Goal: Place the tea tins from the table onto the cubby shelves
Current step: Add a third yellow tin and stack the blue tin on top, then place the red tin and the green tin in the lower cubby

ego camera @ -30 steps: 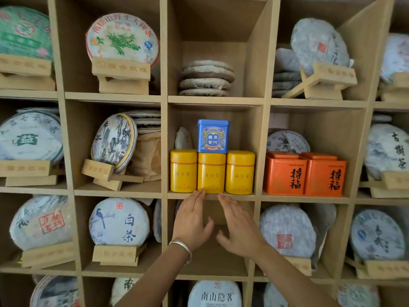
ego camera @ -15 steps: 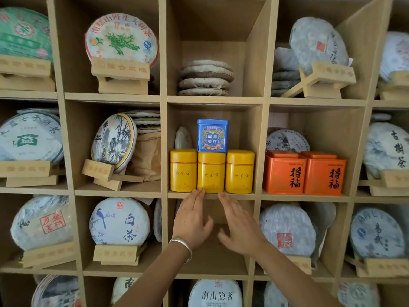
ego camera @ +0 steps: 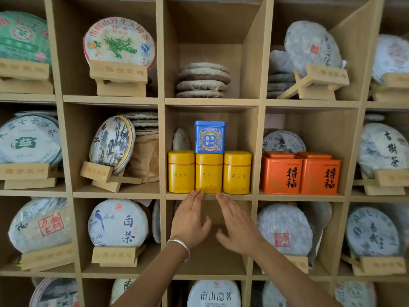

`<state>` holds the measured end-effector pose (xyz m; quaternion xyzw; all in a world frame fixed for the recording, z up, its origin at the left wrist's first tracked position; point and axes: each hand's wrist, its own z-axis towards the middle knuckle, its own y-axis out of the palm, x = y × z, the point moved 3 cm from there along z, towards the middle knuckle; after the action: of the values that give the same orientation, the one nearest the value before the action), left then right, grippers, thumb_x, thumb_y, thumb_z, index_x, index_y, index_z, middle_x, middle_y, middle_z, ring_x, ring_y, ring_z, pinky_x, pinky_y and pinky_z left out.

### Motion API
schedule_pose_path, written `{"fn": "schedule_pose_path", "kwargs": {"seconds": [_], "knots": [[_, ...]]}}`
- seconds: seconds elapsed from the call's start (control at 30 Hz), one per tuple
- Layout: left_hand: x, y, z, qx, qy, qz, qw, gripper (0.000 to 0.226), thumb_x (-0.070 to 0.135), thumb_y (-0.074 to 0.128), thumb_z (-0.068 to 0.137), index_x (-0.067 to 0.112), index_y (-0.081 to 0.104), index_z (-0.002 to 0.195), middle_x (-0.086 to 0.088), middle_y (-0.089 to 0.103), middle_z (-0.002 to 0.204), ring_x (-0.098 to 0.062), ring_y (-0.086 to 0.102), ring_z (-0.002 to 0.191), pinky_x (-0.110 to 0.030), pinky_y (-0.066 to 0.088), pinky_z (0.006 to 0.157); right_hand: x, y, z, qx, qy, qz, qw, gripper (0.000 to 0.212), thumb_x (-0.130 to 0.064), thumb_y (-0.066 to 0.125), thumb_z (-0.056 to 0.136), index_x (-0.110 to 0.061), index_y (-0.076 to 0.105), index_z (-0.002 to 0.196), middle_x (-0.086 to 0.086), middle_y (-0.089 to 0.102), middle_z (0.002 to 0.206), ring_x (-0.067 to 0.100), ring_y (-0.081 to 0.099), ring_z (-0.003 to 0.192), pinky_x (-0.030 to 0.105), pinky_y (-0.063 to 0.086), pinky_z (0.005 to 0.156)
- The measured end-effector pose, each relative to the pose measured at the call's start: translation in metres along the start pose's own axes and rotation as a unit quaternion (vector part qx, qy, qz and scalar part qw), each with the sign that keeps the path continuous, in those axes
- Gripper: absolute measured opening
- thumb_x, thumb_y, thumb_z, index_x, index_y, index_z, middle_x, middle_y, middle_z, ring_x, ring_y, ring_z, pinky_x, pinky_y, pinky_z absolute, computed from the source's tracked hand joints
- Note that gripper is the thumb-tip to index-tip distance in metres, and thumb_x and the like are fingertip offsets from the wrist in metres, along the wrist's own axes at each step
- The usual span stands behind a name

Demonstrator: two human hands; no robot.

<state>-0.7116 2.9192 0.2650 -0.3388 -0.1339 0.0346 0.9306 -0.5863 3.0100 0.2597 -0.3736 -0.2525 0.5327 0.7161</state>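
Three yellow tea tins (ego camera: 209, 172) line the cubby's front edge; my left hand (ego camera: 190, 220) and right hand (ego camera: 240, 227), fingers spread, holding nothing, should nudge them square.

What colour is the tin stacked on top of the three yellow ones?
Blue, with an ornate gold-trimmed label; the blue tin shows clearly in the head view.

You've got matt pale wood shelves (ego camera: 210, 197), smooth glossy metal-looking yellow tins (ego camera: 209, 173), a blue tin (ego camera: 209, 137), orange tins (ego camera: 299, 177), paper-wrapped tea cakes (ego camera: 118, 222), shiny metal bracelet (ego camera: 181, 245).
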Motion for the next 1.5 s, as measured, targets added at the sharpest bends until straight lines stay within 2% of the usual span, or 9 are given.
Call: {"fn": "schedule_pose_path", "kwargs": {"seconds": [0.1,0.33,0.47,0.6,0.7,0.9,1.03,1.27,1.5], "knots": [[0.003,-0.005,-0.001,0.007,0.0,-0.01,1.0,0.069,0.033,0.06,0.082,0.015,0.036,0.144,-0.002,0.039,0.148,-0.017,0.033,0.138,-0.028,0.028,0.113,-0.002,-0.003,-0.001,-0.006,-0.002,0.011,1.0,0.088,-0.035,0.052,0.084,-0.019,0.001,0.153,-0.001,0.006,0.161,0.007,0.0,0.146,0.024,0.005,0.116],[0.02,-0.029,0.014,0.018,0.046,-0.043,0.998,0.055,0.026,0.062,0.08,0.016,0.049,0.133,-0.001,0.053,0.132,-0.018,0.05,0.121,-0.025,0.042,0.097,0.005,-0.046,-0.008,0.047,0.024,0.012,0.999,0.074,-0.038,0.053,0.082,-0.018,0.026,0.147,0.001,0.036,0.147,0.016,0.034,0.134,0.031,0.035,0.108],[0.044,-0.036,0.03,0.007,0.101,-0.058,0.993,0.053,0.023,0.063,0.081,0.014,0.051,0.131,-0.004,0.056,0.128,-0.021,0.053,0.117,-0.028,0.045,0.094,0.022,-0.082,-0.021,0.062,0.045,-0.045,0.996,0.076,-0.036,0.059,0.078,-0.009,0.034,0.144,0.01,0.042,0.143,0.025,0.04,0.131,0.034,0.035,0.107],[0.091,-0.017,0.034,-0.094,0.193,-0.081,0.973,0.058,0.027,0.062,0.081,0.015,0.048,0.135,-0.006,0.054,0.131,-0.023,0.05,0.119,-0.029,0.038,0.097,0.039,-0.12,-0.064,0.052,0.131,-0.141,0.98,0.069,-0.042,0.057,0.084,-0.004,0.04,0.14,0.016,0.047,0.138,0.031,0.044,0.126,0.041,0.035,0.104],[0.139,0.005,0.03,-0.156,0.26,-0.102,0.948,0.063,0.036,0.061,0.082,0.017,0.043,0.14,-0.004,0.051,0.136,-0.022,0.045,0.123,-0.031,0.035,0.102,0.053,-0.155,-0.118,0.02,0.211,-0.215,0.953,0.066,-0.046,0.044,0.089,-0.001,0.041,0.138,0.019,0.05,0.131,0.037,0.047,0.12,0.044,0.036,0.1],[0.262,0.022,0.002,-0.224,0.355,-0.192,0.887,0.06,0.04,0.06,0.086,0.015,0.044,0.138,-0.009,0.049,0.136,-0.029,0.044,0.124,-0.035,0.037,0.1,0.041,-0.239,-0.261,-0.03,0.386,-0.331,0.86,0.071,-0.058,0.029,0.091,-0.008,0.035,0.141,0.017,0.047,0.135,0.037,0.046,0.117,0.043,0.039,0.095],[0.367,0.013,-0.042,-0.26,0.43,-0.256,0.826,0.061,0.05,0.056,0.087,0.02,0.043,0.138,-0.007,0.048,0.138,-0.027,0.046,0.123,-0.038,0.041,0.097,-0.005,-0.301,-0.353,-0.039,0.483,-0.393,0.782,0.071,-0.06,0.032,0.091,-0.01,0.033,0.142,0.015,0.045,0.137,0.035,0.045,0.12,0.043,0.039,0.098],[0.53,-0.068,-0.162,-0.248,0.546,-0.394,0.697,0.057,0.044,0.061,0.085,0.017,0.049,0.133,-0.008,0.055,0.13,-0.027,0.05,0.119,-0.032,0.038,0.095,-0.145,-0.406,-0.498,-0.031,0.631,-0.462,0.622,0.071,-0.061,0.035,0.089,-0.011,0.035,0.141,0.015,0.048,0.135,0.036,0.05,0.119,0.043,0.041,0.097],[0.625,-0.183,-0.293,-0.243,0.629,-0.474,0.566,0.057,0.044,0.061,0.085,0.022,0.046,0.135,-0.002,0.052,0.135,-0.024,0.047,0.123,-0.038,0.041,0.1,-0.308,-0.478,-0.602,-0.037,0.734,-0.506,0.452,0.064,-0.058,0.042,0.089,-0.01,0.041,0.132,0.016,0.053,0.123,0.036,0.053,0.112,0.044,0.045,0.089]]}}
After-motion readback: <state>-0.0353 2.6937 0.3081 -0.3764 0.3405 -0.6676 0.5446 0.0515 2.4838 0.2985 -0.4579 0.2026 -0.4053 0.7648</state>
